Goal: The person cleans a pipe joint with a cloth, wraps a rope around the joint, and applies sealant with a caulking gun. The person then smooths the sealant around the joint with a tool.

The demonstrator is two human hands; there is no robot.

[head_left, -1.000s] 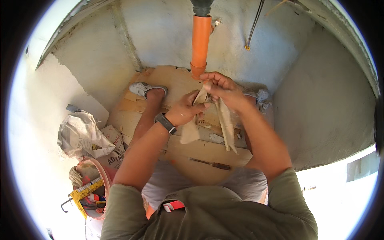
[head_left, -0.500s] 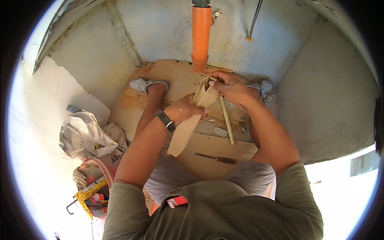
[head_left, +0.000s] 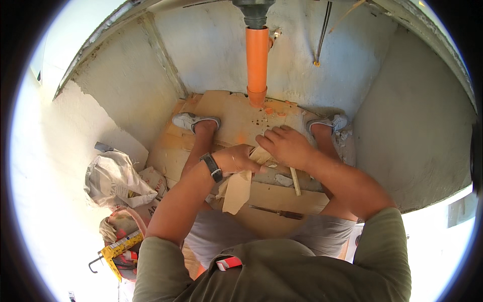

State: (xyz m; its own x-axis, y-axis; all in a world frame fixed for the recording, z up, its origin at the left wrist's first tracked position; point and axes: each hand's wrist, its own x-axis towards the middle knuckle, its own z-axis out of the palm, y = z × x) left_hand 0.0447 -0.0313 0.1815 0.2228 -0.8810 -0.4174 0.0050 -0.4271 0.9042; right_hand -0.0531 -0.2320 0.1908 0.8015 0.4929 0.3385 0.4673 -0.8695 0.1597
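A folded strip of thin brown cardboard point(head_left: 237, 194) is between my hands, its loose end hanging toward my lap. My left hand point(head_left: 233, 160), with a watch on its wrist, is closed around the strip's middle. Bent over its upper end, my right hand point(head_left: 285, 146) grips the cardboard with curled fingers; part of the fold is hidden beneath them. A thin pale stick point(head_left: 295, 182) lies below my right hand. Nearer to me, a tool with a slim shaft and dark handle point(head_left: 289, 215) rests on a flat cardboard sheet point(head_left: 269, 231).
An orange pipe point(head_left: 257, 60) stands at the far wall, with orange scraps at its foot. At left are a crumpled sack point(head_left: 113, 176) and a bucket point(head_left: 132, 215) with a yellow caulking gun point(head_left: 121, 245). Walls close in on three sides.
Both hands have moved nearer to me, and the strip has dropped with them. My right hand has turned over the strip's upper end, hiding the opening that showed before. The view has shifted.
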